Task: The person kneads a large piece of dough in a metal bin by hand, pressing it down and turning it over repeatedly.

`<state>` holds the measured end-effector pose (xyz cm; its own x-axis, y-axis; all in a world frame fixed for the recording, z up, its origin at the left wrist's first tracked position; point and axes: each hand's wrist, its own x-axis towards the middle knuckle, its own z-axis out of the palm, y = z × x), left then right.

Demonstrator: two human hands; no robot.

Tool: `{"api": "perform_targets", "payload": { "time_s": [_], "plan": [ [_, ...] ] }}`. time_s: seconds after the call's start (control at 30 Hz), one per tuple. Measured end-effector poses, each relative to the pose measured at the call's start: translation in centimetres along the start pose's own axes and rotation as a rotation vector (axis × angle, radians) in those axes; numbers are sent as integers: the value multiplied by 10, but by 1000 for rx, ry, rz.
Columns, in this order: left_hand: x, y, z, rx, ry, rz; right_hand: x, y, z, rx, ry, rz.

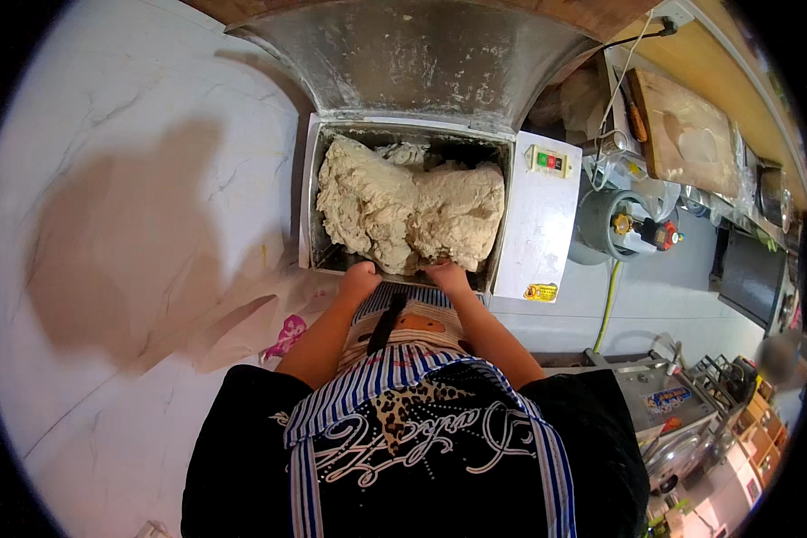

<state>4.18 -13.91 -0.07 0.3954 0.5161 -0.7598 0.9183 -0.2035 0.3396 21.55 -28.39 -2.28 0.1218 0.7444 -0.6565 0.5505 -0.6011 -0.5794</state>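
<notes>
A large, rough mass of pale dough (403, 202) fills most of the metal tub of a dough mixer (510, 202), whose lid (437, 67) stands raised behind it. My left hand (360, 281) is curled at the tub's near edge, close to the left part of the dough; its fingers are mostly hidden, and whether it grips the rim cannot be told. My right hand (447, 276) reaches over the near edge against the underside of the dough, with its fingertips hidden there.
Right of the tub is the mixer's white housing with a switch box (548, 162). Beyond stand a gas cylinder (605, 225) with a regulator and yellow hose, and a wooden board (686, 131) on a cluttered counter. A steel table (672, 397) is at lower right.
</notes>
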Motion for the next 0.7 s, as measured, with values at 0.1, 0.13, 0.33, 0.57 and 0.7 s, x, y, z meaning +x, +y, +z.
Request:
{"api": "perform_targets", "payload": {
  "time_s": [0.1, 0.13, 0.33, 0.57, 0.7],
  "plan": [
    [2, 4, -1, 30, 10, 1, -17, -16, -1, 464, 100, 344],
    [3, 7, -1, 39, 9, -16, -21, -16, -2, 449, 80, 344],
    [9, -3, -1, -16, 62, -4, -63, 1, -7, 349, 17, 199],
    [17, -16, -7, -37, 73, -65, -73, 21, -15, 307, 58, 465],
    [22, -2, -15, -32, 2, -48, -47, 32, 7, 343, 167, 436]
  ]
}}
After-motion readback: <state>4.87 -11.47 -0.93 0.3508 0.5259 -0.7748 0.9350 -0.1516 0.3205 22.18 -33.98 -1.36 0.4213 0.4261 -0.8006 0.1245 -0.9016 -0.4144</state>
